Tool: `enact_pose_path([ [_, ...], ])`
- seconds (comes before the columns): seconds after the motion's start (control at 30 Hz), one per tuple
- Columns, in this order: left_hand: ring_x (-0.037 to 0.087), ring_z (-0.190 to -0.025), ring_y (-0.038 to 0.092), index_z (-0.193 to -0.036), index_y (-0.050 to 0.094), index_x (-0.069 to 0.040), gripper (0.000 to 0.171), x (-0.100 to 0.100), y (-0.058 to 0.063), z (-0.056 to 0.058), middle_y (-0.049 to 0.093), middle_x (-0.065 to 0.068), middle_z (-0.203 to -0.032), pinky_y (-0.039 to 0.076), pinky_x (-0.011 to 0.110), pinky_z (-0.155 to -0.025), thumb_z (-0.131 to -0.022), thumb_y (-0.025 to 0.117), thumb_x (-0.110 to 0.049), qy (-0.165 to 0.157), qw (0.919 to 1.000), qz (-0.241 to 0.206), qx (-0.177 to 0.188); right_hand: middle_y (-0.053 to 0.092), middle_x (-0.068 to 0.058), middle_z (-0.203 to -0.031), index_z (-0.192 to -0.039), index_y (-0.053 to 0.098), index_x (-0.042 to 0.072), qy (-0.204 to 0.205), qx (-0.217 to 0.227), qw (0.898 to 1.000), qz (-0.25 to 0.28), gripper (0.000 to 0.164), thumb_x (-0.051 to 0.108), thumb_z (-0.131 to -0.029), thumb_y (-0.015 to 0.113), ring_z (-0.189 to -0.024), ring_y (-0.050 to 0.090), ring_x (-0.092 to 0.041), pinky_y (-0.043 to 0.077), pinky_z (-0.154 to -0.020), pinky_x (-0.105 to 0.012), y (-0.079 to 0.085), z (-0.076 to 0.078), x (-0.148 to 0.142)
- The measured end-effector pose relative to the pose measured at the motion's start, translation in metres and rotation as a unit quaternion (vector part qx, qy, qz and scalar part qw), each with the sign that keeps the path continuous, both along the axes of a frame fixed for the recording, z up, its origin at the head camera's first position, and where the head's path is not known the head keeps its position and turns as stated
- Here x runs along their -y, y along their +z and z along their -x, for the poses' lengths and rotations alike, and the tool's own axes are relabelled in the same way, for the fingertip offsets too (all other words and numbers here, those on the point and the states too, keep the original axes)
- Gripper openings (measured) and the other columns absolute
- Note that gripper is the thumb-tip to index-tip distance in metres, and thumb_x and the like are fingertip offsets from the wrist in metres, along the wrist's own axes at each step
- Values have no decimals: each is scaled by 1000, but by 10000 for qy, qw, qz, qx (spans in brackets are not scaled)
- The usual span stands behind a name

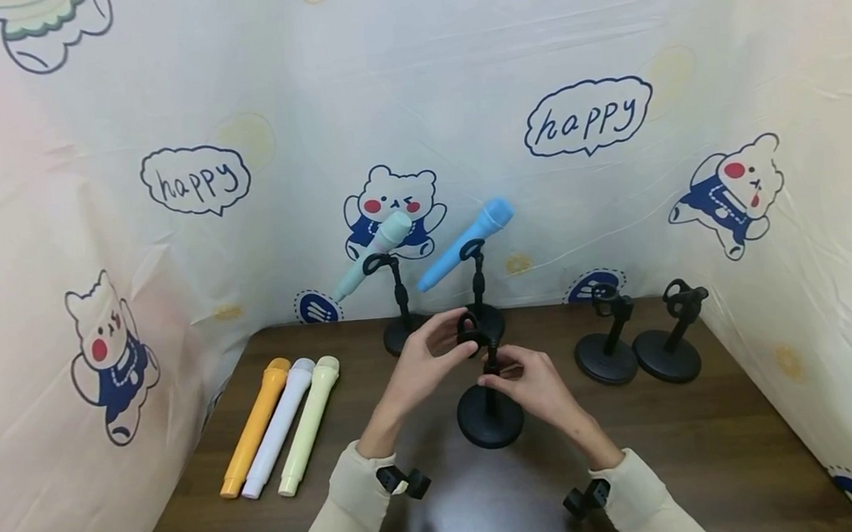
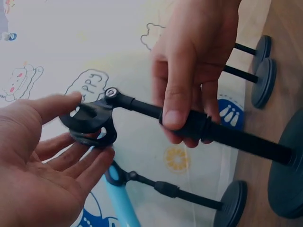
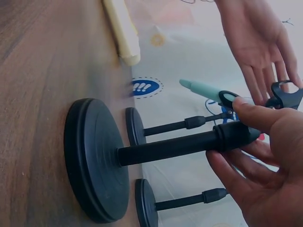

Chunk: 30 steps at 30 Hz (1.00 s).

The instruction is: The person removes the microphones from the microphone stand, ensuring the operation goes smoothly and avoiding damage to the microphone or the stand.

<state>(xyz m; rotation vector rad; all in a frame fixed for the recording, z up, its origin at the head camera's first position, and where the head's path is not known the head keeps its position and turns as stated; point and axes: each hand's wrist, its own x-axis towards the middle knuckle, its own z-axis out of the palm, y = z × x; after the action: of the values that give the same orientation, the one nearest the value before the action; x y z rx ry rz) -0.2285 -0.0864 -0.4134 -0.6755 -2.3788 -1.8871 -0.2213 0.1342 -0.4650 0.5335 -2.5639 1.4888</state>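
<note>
I see the black stand (image 1: 490,425) upright, about midway between the bench's (image 1: 701,461) side edges; the left hand (image 1: 426,359) pinches its top clip (image 2: 92,125), while the right hand (image 1: 539,383), nearer the base, grips the pole's collar (image 2: 195,125).

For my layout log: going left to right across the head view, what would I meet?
Orange microphone, pale lavender microphone, pale yellow microphone, left hand, held stand, right hand, second-rightmost stand, rightmost stand. Left out, overlapping the middle: mint microphone, blue microphone and their stands.
</note>
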Motion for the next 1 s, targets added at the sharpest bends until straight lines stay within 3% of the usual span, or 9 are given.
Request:
enact_pose_path([
  [0.2, 26, -130, 67, -141, 61, -12, 46, -6, -1, 3, 71, 11, -134, 54, 40, -114, -99, 78, -16, 49, 9996, -264, -77, 76, -4, -99, -108, 72, 12, -214, -38, 9998, 23, 29, 19, -86, 91, -90, 78, -17, 65, -79, -27, -3, 2, 4],
  [0.43, 25, -128, 68, -137, 61, -11, 42, -6, -4, 4, 73, 9, -132, 53, 42, -115, -98, 79, -16, 122, 9997, -160, -168, 75, -2, -92, -95, 71, 13, -431, -214, 9988, -44, 24, 16, -84, 92, -85, 77, -14, 63, -75, -22, -4, -1, 7],
  [0.6, 25, -126, 70, -136, 63, -12, 41, -5, -5, 6, 74, 9, -130, 54, 43, -114, -98, 79, -16, 91, 9995, -186, -224, 76, -3, -93, -96, 73, 11, -401, -395, 9984, 15, 22, 13, -84, 91, -83, 77, -14, 62, -73, -20, -5, -2, 7],
  [1.0, 25, -125, 70, -135, 64, -12, 41, -5, -7, 8, 75, 9, -130, 54, 44, -113, -97, 80, -16, 143, 9995, -240, -117, 79, -2, -96, -105, 76, 9, -99, -546, 9984, 57, 20, 7, -88, 87, -90, 77, -17, 66, -83, -35, -7, 0, 6],
])
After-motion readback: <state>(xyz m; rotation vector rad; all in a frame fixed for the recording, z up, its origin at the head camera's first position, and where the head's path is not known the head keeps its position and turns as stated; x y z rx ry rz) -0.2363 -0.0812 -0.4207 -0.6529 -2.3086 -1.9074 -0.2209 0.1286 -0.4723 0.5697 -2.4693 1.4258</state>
